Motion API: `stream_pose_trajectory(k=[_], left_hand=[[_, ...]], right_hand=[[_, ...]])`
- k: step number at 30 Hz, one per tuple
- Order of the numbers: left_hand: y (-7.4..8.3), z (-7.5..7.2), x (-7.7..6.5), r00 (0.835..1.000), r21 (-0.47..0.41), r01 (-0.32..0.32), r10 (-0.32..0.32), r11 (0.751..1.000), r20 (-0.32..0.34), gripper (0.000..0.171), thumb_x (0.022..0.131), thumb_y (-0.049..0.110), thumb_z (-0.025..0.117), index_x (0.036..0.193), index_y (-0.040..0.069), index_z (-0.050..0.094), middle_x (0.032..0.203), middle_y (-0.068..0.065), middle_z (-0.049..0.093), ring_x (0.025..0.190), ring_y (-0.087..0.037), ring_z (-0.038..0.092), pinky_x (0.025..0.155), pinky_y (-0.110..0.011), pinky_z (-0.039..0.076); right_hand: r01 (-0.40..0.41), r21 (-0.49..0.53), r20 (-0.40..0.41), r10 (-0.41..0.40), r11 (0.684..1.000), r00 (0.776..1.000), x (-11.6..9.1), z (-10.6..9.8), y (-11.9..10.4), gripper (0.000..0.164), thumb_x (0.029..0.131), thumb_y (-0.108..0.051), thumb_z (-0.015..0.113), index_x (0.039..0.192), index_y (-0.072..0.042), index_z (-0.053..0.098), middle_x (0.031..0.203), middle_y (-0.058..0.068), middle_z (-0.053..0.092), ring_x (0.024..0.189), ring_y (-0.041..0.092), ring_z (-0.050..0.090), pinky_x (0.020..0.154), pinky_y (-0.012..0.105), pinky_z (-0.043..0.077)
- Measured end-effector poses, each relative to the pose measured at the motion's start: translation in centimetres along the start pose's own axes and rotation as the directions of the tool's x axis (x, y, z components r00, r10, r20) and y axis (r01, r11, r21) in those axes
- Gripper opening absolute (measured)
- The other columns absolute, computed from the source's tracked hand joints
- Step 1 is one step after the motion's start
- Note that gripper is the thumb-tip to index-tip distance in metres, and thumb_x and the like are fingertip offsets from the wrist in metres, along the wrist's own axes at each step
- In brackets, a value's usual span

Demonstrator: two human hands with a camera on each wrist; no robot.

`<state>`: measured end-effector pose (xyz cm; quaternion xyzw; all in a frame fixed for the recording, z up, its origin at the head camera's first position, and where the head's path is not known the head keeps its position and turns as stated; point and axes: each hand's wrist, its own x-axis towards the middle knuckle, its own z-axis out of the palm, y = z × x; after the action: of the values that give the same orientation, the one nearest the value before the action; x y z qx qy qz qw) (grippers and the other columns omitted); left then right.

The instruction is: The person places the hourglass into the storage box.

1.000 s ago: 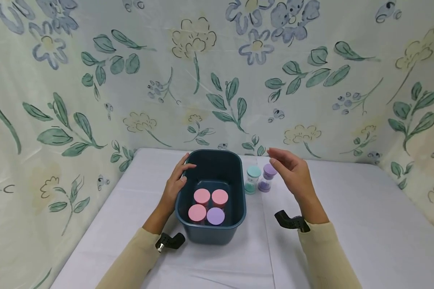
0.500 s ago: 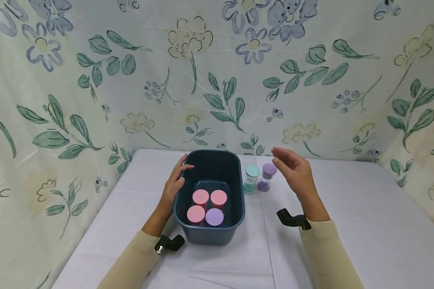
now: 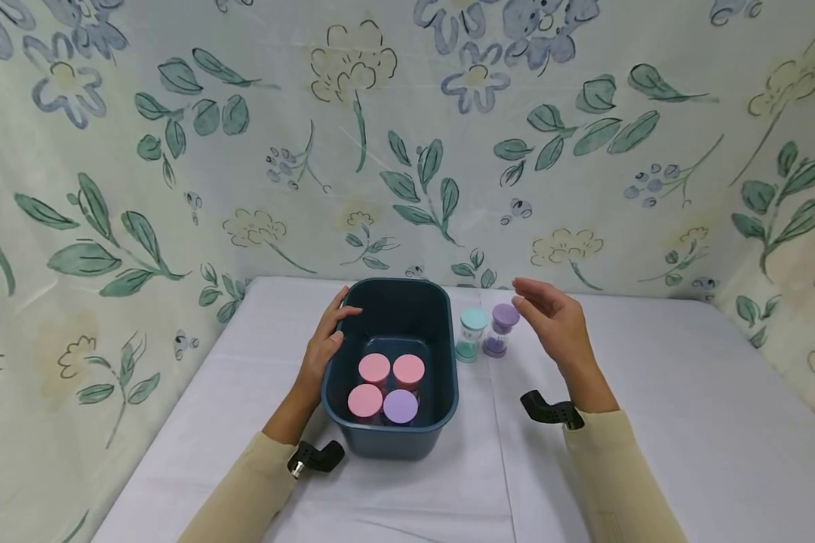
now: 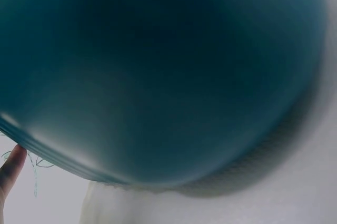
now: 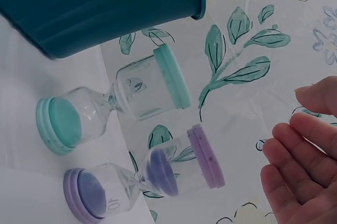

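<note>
My left hand (image 3: 324, 343) rests against the left side of a dark blue plastic bin (image 3: 401, 441), one finger reaching over its rim. In the left wrist view the bin wall (image 4: 158, 76) fills most of the frame, and a fingertip (image 4: 17, 159) touches its edge. Right of the bin stand two upright hourglasses, one teal (image 3: 472, 333) and one purple (image 3: 501, 330). Beside the purple one, my right hand (image 3: 550, 320) hovers with loosely bent fingers, holding nothing. The right wrist view shows a gap between that hand (image 5: 303, 166) and the purple hourglass (image 5: 142, 179).
Inside the bin's near half stand several more hourglasses: pink-capped ones (image 3: 364, 400) and a purple-capped one (image 3: 400, 407). A white cloth covers the table (image 3: 652, 422). Behind it hangs a floral curtain (image 3: 299, 166).
My right hand has drawn slightly right, away from the purple hourglass. The left hand stays at the bin, and the hourglasses stand where they were. The head view has shifted a little.
</note>
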<state>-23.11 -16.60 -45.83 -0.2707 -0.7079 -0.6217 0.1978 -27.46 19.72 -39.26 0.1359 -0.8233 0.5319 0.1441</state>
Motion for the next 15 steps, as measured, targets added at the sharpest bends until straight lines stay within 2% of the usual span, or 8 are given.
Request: stream_pose_trajectory(k=[5,12,15], left_hand=[[-0.1,0.1,0.0,1.0,-0.008,-0.007,0.007,1.0,-0.004,0.045,0.095,0.017,0.03,0.134,0.0,0.048,0.16,-0.01,0.015,0.147,-0.027,0.01,0.11,-0.064,0.013],[-0.2,0.1,0.1,1.0,-0.007,-0.009,0.009,1.0,-0.008,0.045,0.095,0.018,0.03,0.134,0.001,0.048,0.16,-0.009,0.014,0.147,-0.026,0.011,0.11,-0.065,0.013],[-0.2,0.1,0.0,1.0,-0.002,-0.009,0.009,1.0,-0.01,0.046,0.095,0.018,0.03,0.133,0.001,0.048,0.16,-0.009,0.015,0.147,-0.026,0.011,0.11,-0.065,0.013]], right_hand=[[-0.025,-0.018,-0.001,0.025,1.0,1.0,0.1,0.1,0.2,0.044,0.094,-0.032,0.061,0.132,-0.012,0.058,0.132,0.004,0.059,0.122,0.02,0.055,0.097,0.021,0.043],[-0.055,-0.028,-0.009,0.055,0.998,0.998,0.3,0.4,0.9,0.046,0.092,-0.034,0.063,0.132,-0.013,0.057,0.133,0.003,0.058,0.125,0.02,0.052,0.104,0.035,0.04],[-0.065,-0.027,-0.014,0.065,0.997,0.998,0.3,0.6,1.1,0.046,0.091,-0.033,0.064,0.132,-0.012,0.057,0.133,0.004,0.058,0.125,0.019,0.051,0.105,0.036,0.039]])
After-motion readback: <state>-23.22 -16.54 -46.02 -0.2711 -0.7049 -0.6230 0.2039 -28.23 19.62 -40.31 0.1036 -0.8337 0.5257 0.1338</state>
